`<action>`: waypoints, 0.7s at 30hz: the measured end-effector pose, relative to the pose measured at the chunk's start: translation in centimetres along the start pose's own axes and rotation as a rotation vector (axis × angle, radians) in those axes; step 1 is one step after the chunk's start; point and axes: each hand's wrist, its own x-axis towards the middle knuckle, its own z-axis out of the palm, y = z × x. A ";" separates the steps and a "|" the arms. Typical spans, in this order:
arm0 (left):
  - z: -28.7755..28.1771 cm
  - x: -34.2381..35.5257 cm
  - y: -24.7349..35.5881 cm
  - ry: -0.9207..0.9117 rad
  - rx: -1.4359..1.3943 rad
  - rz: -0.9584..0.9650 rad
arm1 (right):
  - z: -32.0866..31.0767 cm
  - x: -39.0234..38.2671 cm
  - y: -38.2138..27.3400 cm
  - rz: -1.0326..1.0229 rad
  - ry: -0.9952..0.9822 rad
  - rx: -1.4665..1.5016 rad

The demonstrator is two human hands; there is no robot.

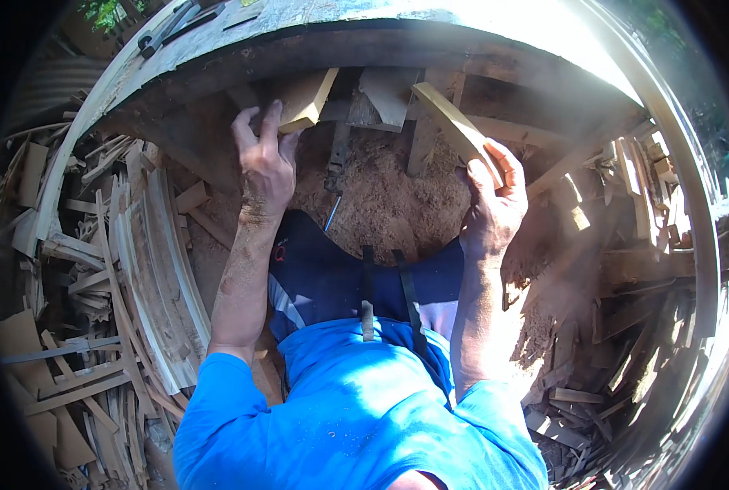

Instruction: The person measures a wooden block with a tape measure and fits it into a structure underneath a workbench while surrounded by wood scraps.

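Left hand half-curled, fingers and thumb at the near end of a wooden block; from where I stand, can't tell if it truly grips. Right hand closed, thumb and fingers pinching the near end of a wooden strip, which slants up-left from it. End holds probably leave most of each piece clear. Both pieces lie ahead of the person, by the counter edge beyond the hands. Sawdust between and below the hands (loads of it); scrap wood outside the left, probably piled there to free knee room.
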 end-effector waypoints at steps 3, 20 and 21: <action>-1.3 -0.2 3.5 -0.028 -0.044 -0.065 | 0.2 -0.3 -0.3 -0.123 0.034 -0.119; 2.9 1.6 10.2 -0.024 -0.271 -0.122 | -1.4 -1.4 -0.7 -0.278 0.060 -0.256; 3.5 1.5 10.0 -0.034 -0.277 -0.126 | -1.6 -0.7 -1.7 -0.272 0.058 -0.258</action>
